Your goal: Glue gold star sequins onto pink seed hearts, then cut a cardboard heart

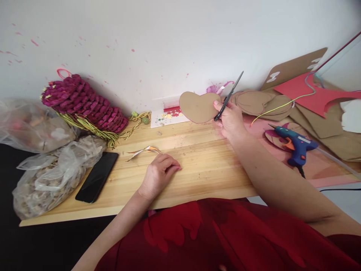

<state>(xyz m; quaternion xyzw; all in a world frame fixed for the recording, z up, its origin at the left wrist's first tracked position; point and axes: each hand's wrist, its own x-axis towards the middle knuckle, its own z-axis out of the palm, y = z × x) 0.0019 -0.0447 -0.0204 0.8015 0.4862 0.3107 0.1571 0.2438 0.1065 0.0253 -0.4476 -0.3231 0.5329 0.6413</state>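
My right hand (230, 121) is raised over the far side of the wooden board (197, 162). Its fingers are closed on a heart-shaped piece of brown cardboard (197, 106) and on black scissors (229, 96) that point up and to the right. My left hand (159, 174) rests on the board with its fingers curled under, holding nothing that I can see. A thin curled strip of paper (144, 151) lies just beyond its knuckles.
A black phone (97, 176) lies at the board's left. Clear plastic bags (47, 177) and a magenta woven piece (84, 103) sit at the left. A blue glue gun (295, 145), brown cardboard cutouts (262, 101) and red paper (316, 94) lie at the right. Red cloth (225, 237) covers my lap.
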